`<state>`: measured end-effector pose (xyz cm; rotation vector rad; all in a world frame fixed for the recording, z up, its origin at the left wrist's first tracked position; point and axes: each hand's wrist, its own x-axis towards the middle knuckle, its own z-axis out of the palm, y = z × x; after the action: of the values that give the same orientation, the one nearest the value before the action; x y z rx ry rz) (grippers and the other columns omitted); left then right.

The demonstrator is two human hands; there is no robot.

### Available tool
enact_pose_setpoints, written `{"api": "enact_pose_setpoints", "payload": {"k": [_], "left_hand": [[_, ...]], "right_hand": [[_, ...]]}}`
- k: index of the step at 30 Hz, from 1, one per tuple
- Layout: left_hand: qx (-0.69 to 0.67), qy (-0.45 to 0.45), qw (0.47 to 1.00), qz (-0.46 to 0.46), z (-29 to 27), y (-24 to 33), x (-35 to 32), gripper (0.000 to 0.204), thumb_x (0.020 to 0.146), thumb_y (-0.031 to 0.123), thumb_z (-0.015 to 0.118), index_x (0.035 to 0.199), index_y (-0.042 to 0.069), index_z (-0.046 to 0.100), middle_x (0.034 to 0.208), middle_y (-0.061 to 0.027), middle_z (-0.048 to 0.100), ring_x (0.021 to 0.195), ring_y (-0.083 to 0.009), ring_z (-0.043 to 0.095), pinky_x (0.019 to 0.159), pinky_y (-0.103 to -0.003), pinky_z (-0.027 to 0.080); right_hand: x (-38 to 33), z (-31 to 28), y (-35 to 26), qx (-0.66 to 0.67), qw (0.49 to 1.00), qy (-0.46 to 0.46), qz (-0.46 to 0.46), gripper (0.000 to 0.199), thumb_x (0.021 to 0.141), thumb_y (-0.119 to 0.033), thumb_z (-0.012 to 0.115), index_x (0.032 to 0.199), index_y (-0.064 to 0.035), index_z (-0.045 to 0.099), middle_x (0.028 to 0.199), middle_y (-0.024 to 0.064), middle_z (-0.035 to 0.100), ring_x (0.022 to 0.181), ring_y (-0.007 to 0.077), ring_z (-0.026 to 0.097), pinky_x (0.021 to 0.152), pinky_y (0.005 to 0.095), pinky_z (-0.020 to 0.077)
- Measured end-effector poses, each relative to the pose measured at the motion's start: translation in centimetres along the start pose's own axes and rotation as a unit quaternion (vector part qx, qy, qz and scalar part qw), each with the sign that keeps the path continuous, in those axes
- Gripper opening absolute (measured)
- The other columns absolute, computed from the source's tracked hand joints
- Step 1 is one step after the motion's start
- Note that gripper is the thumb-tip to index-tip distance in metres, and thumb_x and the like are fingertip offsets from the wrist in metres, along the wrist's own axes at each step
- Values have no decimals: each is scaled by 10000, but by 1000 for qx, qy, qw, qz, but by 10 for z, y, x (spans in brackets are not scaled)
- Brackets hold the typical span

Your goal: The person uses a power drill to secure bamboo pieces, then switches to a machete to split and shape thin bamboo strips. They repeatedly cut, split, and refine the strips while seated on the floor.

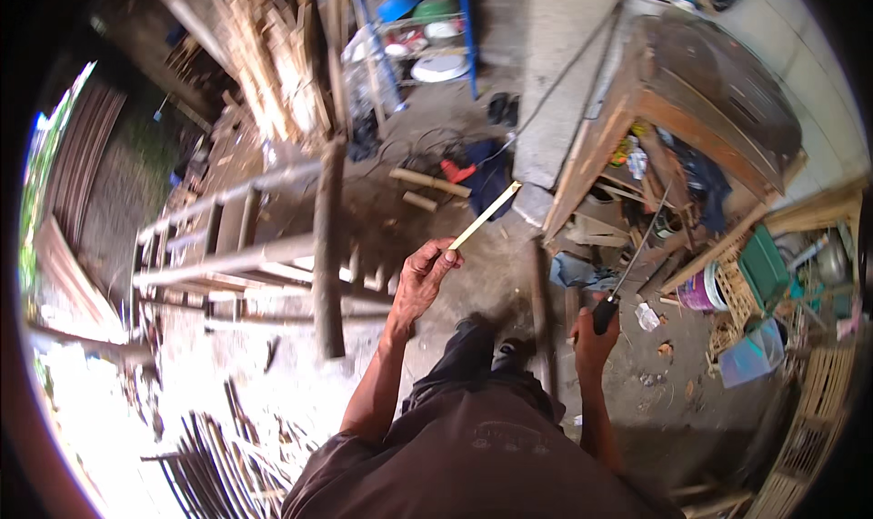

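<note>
In front of my body my left hand [425, 274] is closed in a pinch on a thin pale-yellow strip [484, 217]. The strip slants up and to the right, and its far end carries a darker mark. Whether it is bamboo or a measuring tape I cannot tell. Further right, my right hand [595, 339] wraps round the black handle of a long, thin-shafted tool [634, 257] that resembles a screwdriver. Its metal shaft points up and away, overlapping the wooden cabinet [591, 160] in the view. The two held things are apart.
A rough wooden frame [328, 246] stands to the left, with thin poles [205, 455] behind it at lower left. Bamboo pieces [432, 181] and cords lie on the floor ahead. A green bin [762, 269] and clear plastic box [751, 353] are at right; a blue-framed rack [467, 28] stands farther off.
</note>
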<state>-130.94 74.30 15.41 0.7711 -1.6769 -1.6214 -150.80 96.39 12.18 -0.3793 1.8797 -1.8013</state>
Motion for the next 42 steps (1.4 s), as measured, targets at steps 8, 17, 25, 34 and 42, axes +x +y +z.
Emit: {"api": "enact_pose_setpoints", "payload": {"k": [8, 17, 25, 34, 42], "left_hand": [[14, 242, 970, -22, -87, -22, -205, 323, 993, 219, 510, 1251, 27, 476, 831, -36, 584, 755, -110, 546, 705, -253, 465], [-227, 601, 752, -146, -163, -84, -539, 480, 955, 328, 572, 1286, -5, 475, 1128, -155, 629, 976, -212, 631, 827, -319, 505], [58, 530, 783, -320, -311, -129, -686, 305, 917, 269, 579, 1092, 19, 583, 770, -118, 687, 718, -209, 643, 678, -330, 494], [188, 427, 810, -356, -490, -184, -642, 248, 927, 257, 572, 908, 11, 591, 781, -119, 649, 721, -196, 599, 656, -347, 450], [72, 424, 842, -327, -608, -235, -543, 223, 950, 237, 528, 966, 27, 599, 815, -127, 679, 768, -220, 652, 703, -338, 487]], "right_hand": [[-108, 100, 17, -87, 950, -299, -27, 263, 879, 8, 529, 1135, -21, 473, 731, 26, 496, 624, 85, 479, 585, 237, 412], [-279, 265, 66, -217, 801, -514, -217, 250, 815, -70, 612, 1050, -12, 551, 761, 56, 580, 699, 134, 572, 647, 290, 479], [-351, 306, 200, -530, 665, -515, -112, 455, 745, -328, 626, 1090, -38, 562, 952, 230, 639, 916, 424, 614, 777, 485, 481], [-375, 307, 275, -673, 619, -404, 32, 531, 692, -381, 635, 1077, -19, 582, 1010, 230, 642, 965, 403, 617, 815, 465, 485], [-407, 441, 346, -654, 619, -423, 97, 447, 749, -351, 628, 1045, -25, 554, 942, 220, 650, 930, 405, 629, 781, 488, 487]]}}
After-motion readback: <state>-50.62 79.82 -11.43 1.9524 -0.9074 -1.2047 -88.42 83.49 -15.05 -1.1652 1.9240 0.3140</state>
